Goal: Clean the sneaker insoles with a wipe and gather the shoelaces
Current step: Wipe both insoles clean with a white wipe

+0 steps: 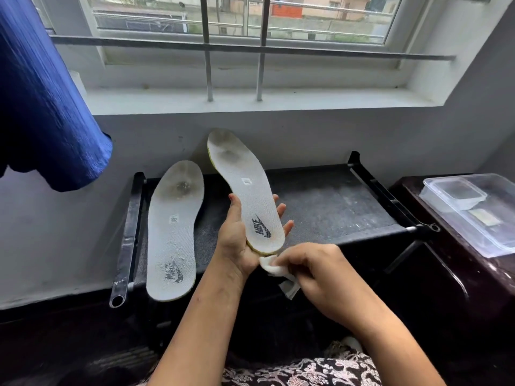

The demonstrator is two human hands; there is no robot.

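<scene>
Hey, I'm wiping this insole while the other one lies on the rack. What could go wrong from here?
1. The left hand holds the insole only at its heel end. The toe end is unsupported and may flex or slip under the wipe in the right hand.
2. The other insole overhangs the front edge of the rack, so a nudge could drop it.
3. The rack looks dusty and could re-soil a cleaned insole.

Your left hand [237,240] grips one insole [245,188] by the heel, your right hand [309,271] pinches the wipe [274,267] just below; second insole [174,227] lies on the rack [320,201].
</scene>
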